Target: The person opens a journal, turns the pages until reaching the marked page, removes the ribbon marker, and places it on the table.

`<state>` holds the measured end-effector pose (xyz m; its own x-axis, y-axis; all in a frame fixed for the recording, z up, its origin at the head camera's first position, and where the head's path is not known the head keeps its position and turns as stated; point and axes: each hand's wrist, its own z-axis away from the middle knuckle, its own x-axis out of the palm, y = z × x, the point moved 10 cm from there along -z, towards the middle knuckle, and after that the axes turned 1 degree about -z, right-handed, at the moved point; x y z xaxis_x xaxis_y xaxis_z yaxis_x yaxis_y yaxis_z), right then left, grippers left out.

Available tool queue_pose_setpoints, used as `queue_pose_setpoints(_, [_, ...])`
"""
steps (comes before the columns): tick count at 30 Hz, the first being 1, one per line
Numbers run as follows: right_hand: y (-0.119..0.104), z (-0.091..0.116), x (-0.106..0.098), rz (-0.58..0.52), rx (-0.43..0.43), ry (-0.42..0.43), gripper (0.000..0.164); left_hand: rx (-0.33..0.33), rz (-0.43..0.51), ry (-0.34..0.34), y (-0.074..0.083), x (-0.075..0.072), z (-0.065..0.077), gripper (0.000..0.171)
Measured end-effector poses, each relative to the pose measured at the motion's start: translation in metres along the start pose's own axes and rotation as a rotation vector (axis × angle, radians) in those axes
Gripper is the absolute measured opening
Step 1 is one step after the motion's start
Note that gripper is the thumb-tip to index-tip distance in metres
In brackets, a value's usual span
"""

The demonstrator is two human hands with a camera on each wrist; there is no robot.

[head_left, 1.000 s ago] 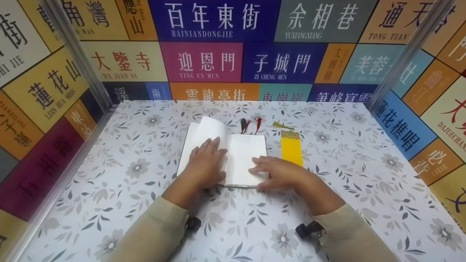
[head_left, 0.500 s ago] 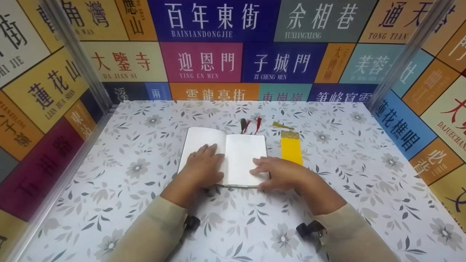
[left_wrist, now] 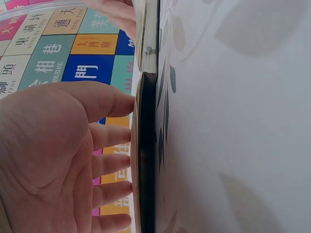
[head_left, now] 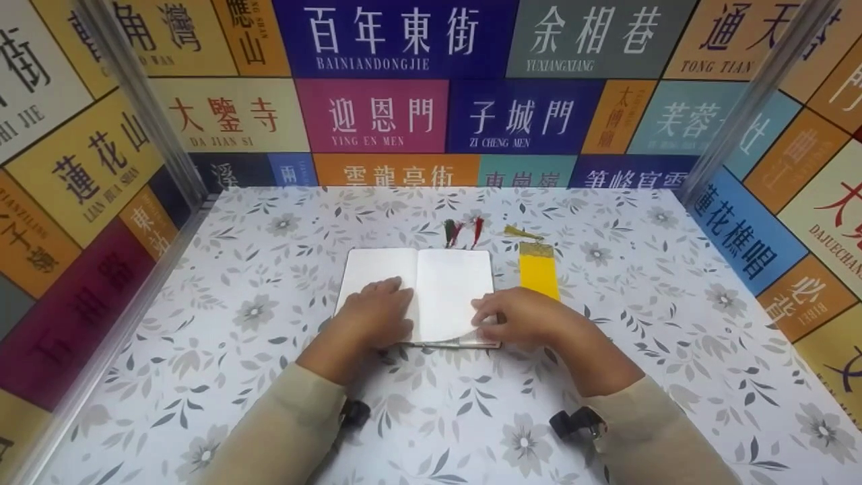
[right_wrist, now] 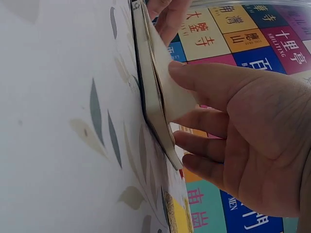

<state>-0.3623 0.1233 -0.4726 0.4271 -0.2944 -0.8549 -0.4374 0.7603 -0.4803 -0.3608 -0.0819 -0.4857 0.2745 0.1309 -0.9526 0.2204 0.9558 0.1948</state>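
Note:
An open notebook (head_left: 450,286) with blank white pages lies on the patterned cloth. My left hand (head_left: 376,314) rests on its left page with straight fingers; in the left wrist view, the thumb and fingertips touch the paper above the dark cover (left_wrist: 147,160). At the lower right corner, my right hand (head_left: 528,318) pinches a page. That page (right_wrist: 179,99) lifts away from the stack in the right wrist view, held between thumb and index finger. Green and red tassels (head_left: 477,231) stick out past the notebook's top edge.
Right of the notebook lies a yellow bookmark (head_left: 539,273) with a gold band and a yellow-green tassel (head_left: 524,233), its lower end hidden by the right hand. A wall of coloured name signs (head_left: 374,116) stands behind the floral tablecloth (head_left: 256,364).
A raised page on the left has come down flat under my left hand. My right fingers, earlier spread on the right page, have drawn together and lifted its lower corner.

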Motion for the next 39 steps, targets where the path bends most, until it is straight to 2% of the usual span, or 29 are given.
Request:
queue_pose_setpoints(4, [0.001,-0.002,-0.003,-0.006,0.003,0.033,0.011,-0.004,0.015,-0.003,-0.001,0.0,0.0,0.067])
queue_pose_setpoints(11, [0.008,-0.003,-0.007,0.009,0.065,0.069,0.022,0.022,-0.044,0.056,0.003,-0.006,-0.001,0.058])
queue_pose_setpoints(17, [0.011,-0.008,-0.007,-0.007,0.079,0.097,0.005,0.027,-0.04,0.055,0.004,-0.007,-0.002,0.054])
queue_pose_setpoints(24, [0.013,-0.009,-0.009,-0.029,0.096,0.138,0.008,0.035,0.01,0.024,0.006,-0.005,0.001,0.075])
queue_pose_setpoints(31, [0.011,-0.01,-0.01,-0.044,0.08,0.171,0.012,0.039,0.002,0.036,0.008,-0.004,0.003,0.094])
queue_pose_setpoints(35, [0.008,-0.011,-0.015,-0.06,0.061,0.225,0.014,0.027,0.003,0.037,0.009,-0.002,0.004,0.106])
queue_pose_setpoints(39, [0.002,-0.01,-0.021,-0.05,0.044,0.288,0.016,0.024,0.004,0.048,0.008,-0.002,0.004,0.108])
